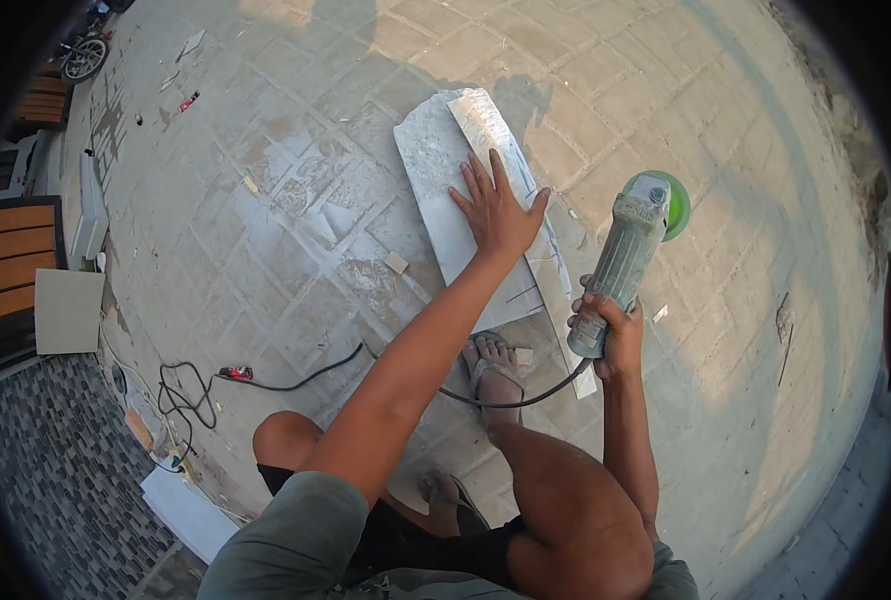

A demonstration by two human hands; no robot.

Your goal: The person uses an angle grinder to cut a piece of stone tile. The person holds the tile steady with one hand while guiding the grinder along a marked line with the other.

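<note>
My left hand (502, 212) lies flat with fingers spread on a long pale strip (477, 118) of tile or board. The strip rests lengthwise along the right side of a whitish, dusty slab (430, 185) on the paving. In my right hand (615, 335) is an angle grinder (630, 245), gripped by the rear of its body, its head pointing away from me. Its green-rimmed disc (678, 207) is off to the right of the strip, apart from it. A black cord (505, 404) trails from the grinder's rear. My sandalled foot (495, 375) is at the slab's near end.
A small square offcut (395, 262) and white dust lie left of the slab. The black cable coils (187, 398) near a red connector (235, 373). A grey panel (68, 312) and a white sheet (190, 515) stand or lie at left. A wheel (85, 58) shows far left.
</note>
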